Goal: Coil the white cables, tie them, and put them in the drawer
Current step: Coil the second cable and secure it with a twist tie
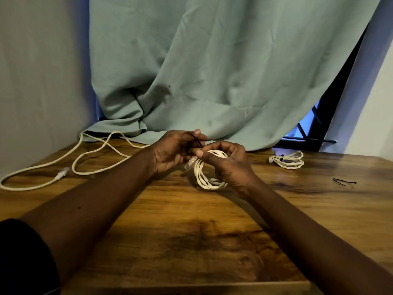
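Your right hand [231, 167] is curled round a white cable coil [204, 177]. The thumb lies across the top loops and the fingers wrap behind. The coil stands roughly upright at mid-table. Its lower loops hang close to the wooden table [191, 241]; cannot tell if they touch it. One plug [190, 164] of this coil sticks out on its left side, between your two hands.

Your left hand [170, 154] pinches a thin black tie [196, 141] between thumb and fingertips, with the other fingers loosely bent. The tie slants down toward your right thumb, just above the coil's top. Whether it goes round the loops cannot be told, because the fingers hide that spot.

Left side of the table: a loose white cable [89, 158] sprawls uncoiled in wide bends, and its far part runs up to the curtain hem. Its connector [61, 173] lies flat on the wood, well apart from your hands.

Right rear: a second white coil [288, 160] lies flat on the table with something dark at its left side, which looks like a tie. Nearer you and further right, a spare black tie [344, 182] lies alone on the wood.

Behind: a grey-green curtain [212, 71] drapes onto the table's back edge. A dark window frame [308, 133] shows at the curtain's lower right. A pale wall [42, 81] is on the left. A black sleeve [21, 252] sits at the lower left corner.
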